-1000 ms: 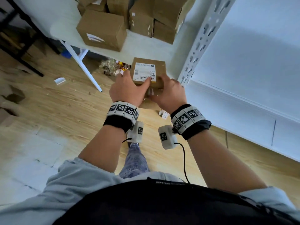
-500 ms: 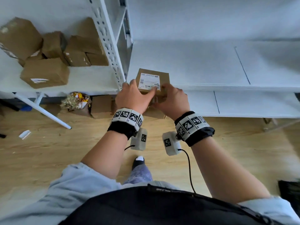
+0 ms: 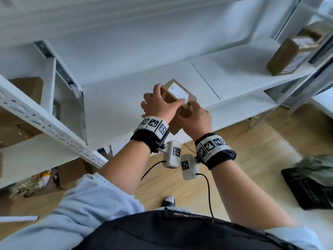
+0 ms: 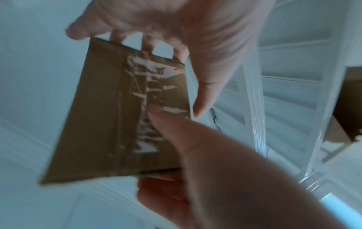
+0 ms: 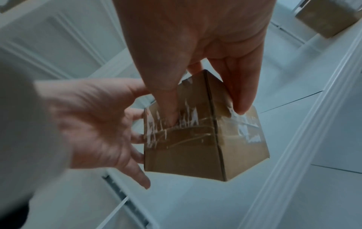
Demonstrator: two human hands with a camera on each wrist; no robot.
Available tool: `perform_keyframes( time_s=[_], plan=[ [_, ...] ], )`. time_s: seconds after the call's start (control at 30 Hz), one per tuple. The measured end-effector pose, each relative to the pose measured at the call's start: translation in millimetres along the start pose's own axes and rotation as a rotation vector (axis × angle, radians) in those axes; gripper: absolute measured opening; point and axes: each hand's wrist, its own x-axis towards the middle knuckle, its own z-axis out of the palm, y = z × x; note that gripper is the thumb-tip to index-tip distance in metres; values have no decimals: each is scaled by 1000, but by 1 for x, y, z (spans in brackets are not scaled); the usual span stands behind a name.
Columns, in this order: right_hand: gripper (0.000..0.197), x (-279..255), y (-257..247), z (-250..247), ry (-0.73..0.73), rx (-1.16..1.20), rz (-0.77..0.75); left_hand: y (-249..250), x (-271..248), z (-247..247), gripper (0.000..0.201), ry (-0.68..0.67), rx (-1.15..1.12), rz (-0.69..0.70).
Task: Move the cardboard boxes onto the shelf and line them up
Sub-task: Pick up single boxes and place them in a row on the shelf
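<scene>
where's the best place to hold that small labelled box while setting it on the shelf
Hold the small box by its two opposite side faces, left hand from the left and right hand from the right. Its flat parallel sides suit a squeeze, and this probably leaves the bottom free to land on the shelf.

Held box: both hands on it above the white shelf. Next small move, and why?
Probably carry the box rightward along the shelf board and lower it beside the box already standing there. The left hand and right hand grip it in the air, not yet set down, and the only shelved box in view sits at the far right, so the row likely starts there.
</scene>
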Motion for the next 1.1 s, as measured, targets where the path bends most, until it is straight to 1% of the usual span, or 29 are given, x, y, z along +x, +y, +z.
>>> perform_keyframes(
  time_s=[0.07,0.13,0.2,0.27,0.37,0.5,0.57,0.63,0.73,0.8,0.87,0.9,1.0,1.1],
  plan=[
    [46,19,7,-5,35,5,34,19,21,17,84,-70,-22,1],
    [48,35,15,-11,77,-5,63,36,37,31,86,-120,-7,39],
    [49,50,23,-19,109,-31,96,49,51,44,84,-149,9,100],
    [53,61,35,-27,111,-44,127,59,67,57,80,-159,23,174],
    [60,76,59,-36,113,-44,114,77,94,76,77,-187,20,290],
    [80,97,93,-52,69,-69,76,109,120,107,77,-211,67,442],
    [98,111,110,-61,57,-80,78,129,127,126,77,-222,143,545],
    [115,130,129,-74,86,-79,88,150,131,147,76,-258,256,669],
    [126,169,161,-105,153,-91,95,180,138,180,71,-319,399,884],
    [126,201,184,-131,185,-93,67,197,147,204,69,-330,454,1005],
    [119,232,205,-154,176,-118,35,214,156,226,73,-335,477,1077],
    [113,246,214,-165,157,-129,28,224,159,237,76,-334,478,1090],
    [92,282,238,-185,99,-104,27,254,172,267,88,-335,493,1069],
    [75,309,258,-194,76,-63,31,284,185,293,88,-376,520,1031]
  ],
)
